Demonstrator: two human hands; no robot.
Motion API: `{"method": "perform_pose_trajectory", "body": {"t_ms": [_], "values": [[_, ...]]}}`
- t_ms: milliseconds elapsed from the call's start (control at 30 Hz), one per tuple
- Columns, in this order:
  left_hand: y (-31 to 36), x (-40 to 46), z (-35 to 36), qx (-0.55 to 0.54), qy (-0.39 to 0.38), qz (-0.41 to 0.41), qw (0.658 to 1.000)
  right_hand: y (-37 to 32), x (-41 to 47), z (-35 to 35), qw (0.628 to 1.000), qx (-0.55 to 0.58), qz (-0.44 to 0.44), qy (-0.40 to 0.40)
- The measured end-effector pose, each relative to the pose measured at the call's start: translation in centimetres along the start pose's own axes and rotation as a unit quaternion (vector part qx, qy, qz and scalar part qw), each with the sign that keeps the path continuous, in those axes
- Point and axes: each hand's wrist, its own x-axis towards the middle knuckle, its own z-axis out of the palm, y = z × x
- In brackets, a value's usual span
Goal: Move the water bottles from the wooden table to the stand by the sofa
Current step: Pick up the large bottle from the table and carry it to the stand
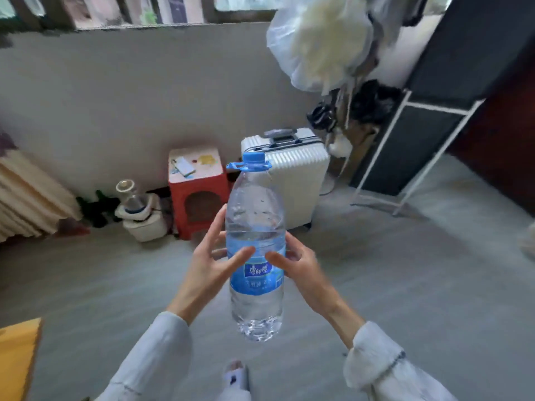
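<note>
A large clear water bottle [256, 256] with a blue cap, blue carry ring and blue label is upright in the air over the grey floor. My left hand [210, 261] presses its left side and my right hand [298, 263] its right side, thumbs across the front near the label. A red plastic stool [198, 195] with a pale top stands ahead by the wall, and a phone and small items lie on it. A corner of the wooden table [17, 354] shows at the lower left. Part of a striped sofa [26, 195] shows at the far left.
A white suitcase [292, 175] stands right of the stool. An empty bottle on a white appliance [139, 212] sits left of it. A dark rack with white frame [411, 140] leans at the right. A plastic-wrapped bundle [324, 41] hangs above. My slippered foot [236, 374] is below.
</note>
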Motion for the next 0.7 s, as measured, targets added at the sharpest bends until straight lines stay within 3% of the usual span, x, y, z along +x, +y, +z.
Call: {"method": "perform_pose_trajectory", "body": {"t_ms": [333,700], "values": [[2.4,19.1,24.6,-0.029,-0.261,0.051,0.963,-4.7,2.0,-25.3,0.970,0.060,-0.063,0.227],[5.3,31.5,52.8,-0.026,-0.468,0.066,0.881,-7.1,0.0,-50.3,0.893,0.081,-0.075,0.436]]}}
